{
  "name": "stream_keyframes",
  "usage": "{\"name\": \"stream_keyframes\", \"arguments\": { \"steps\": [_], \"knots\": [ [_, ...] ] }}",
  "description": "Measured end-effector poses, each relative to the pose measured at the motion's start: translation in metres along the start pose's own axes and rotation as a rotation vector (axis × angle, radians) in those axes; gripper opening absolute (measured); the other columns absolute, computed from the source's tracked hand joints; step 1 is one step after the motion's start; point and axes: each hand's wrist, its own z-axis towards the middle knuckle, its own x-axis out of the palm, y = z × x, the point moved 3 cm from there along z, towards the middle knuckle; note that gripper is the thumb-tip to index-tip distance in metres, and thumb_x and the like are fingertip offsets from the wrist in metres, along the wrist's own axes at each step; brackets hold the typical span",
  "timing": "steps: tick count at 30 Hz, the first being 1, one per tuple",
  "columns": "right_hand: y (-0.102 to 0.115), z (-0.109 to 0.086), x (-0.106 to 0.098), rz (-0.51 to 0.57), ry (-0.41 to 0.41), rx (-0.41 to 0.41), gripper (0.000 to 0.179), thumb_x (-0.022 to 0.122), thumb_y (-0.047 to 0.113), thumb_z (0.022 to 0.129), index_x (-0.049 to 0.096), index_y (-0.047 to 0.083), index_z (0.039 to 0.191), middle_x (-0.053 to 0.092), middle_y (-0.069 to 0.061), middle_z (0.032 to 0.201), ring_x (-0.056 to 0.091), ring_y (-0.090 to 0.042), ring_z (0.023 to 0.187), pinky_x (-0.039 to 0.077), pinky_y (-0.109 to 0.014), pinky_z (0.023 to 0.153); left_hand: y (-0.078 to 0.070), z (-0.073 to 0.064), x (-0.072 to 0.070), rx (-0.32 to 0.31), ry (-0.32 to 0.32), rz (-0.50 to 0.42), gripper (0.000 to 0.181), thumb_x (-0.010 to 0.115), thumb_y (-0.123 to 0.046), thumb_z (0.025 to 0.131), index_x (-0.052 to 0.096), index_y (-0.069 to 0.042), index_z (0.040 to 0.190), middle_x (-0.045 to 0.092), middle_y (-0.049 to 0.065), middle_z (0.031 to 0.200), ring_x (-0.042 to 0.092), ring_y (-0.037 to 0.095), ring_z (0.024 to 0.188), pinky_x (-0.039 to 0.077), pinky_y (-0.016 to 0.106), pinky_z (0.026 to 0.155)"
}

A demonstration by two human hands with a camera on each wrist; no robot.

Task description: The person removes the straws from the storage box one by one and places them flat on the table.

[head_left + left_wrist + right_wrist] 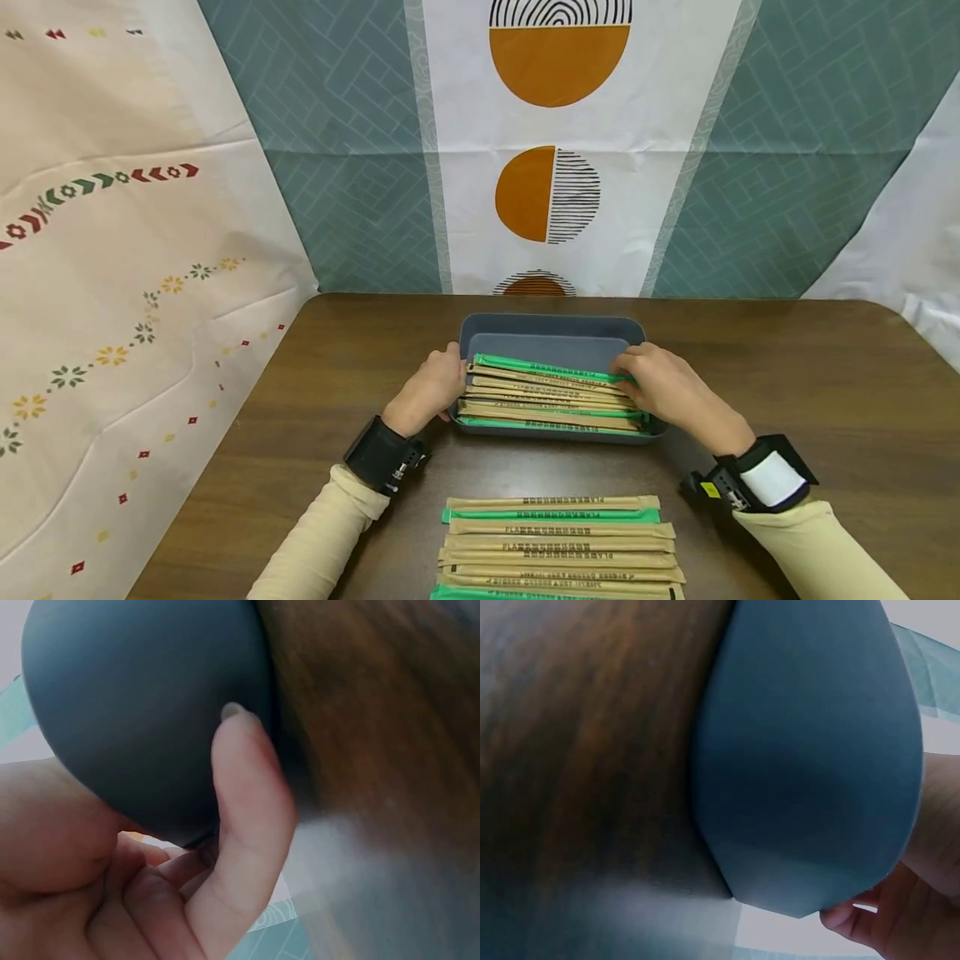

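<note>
A dark grey tray [551, 322] holds a row of paper-wrapped straws [551, 402], tan and green, packed in its front part. My left hand [429, 388] is at the tray's left end. In the left wrist view, its thumb [251, 787] presses on the tray's outer wall [150, 712] and the other fingers curl at the far side. My right hand [667, 385] reaches over the tray's right end, its curled fingers at the end of the rearmost green wrapped straw [547, 367]. The right wrist view mostly shows the outer wall [810, 757]; the fingertips inside are hidden.
Closer to me on the brown wooden table [360, 333] lies a second row of wrapped straws [558, 546], tan and green, running past the bottom of the head view. A patterned cloth [360, 125] hangs behind the table; another cloth [150, 333] covers the left side.
</note>
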Motion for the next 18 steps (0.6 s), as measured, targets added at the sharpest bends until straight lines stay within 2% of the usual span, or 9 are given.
{"name": "stream_keyframes", "arguments": {
  "steps": [7, 13, 18],
  "knots": [
    [-0.001, 0.002, 0.005, -0.046, -0.046, -0.068, 0.013, 0.075, -0.002, 0.071, 0.071, 0.003, 0.082, 0.066, -0.01, 0.075, 0.057, -0.024, 0.067, 0.052, -0.034, 0.052, -0.001, 0.002, -0.001, -0.017, 0.004, 0.006, 0.04, 0.037, -0.018, 0.101, 0.035, 0.006, 0.132, 0.053, 0.032, 0.116, 0.056, 0.016, 0.036, 0.054, 0.031, 0.039],
    [-0.001, 0.003, 0.004, -0.046, -0.058, -0.07, 0.012, 0.075, -0.001, 0.069, 0.069, 0.004, 0.078, 0.065, -0.009, 0.074, 0.056, -0.024, 0.067, 0.052, -0.035, 0.053, -0.001, 0.001, -0.002, -0.025, 0.001, -0.008, 0.036, 0.038, -0.015, 0.1, 0.037, 0.007, 0.128, 0.053, 0.032, 0.115, 0.056, 0.017, 0.034, 0.054, 0.03, 0.039],
    [0.004, 0.0, -0.006, -0.041, -0.077, -0.064, 0.012, 0.073, -0.002, 0.071, 0.069, 0.005, 0.08, 0.064, -0.008, 0.076, 0.055, -0.022, 0.07, 0.052, -0.034, 0.054, -0.002, 0.0, -0.002, -0.029, 0.008, -0.01, 0.038, 0.037, -0.016, 0.101, 0.036, 0.007, 0.13, 0.052, 0.032, 0.118, 0.056, 0.016, 0.034, 0.055, 0.031, 0.041]
  ]
}}
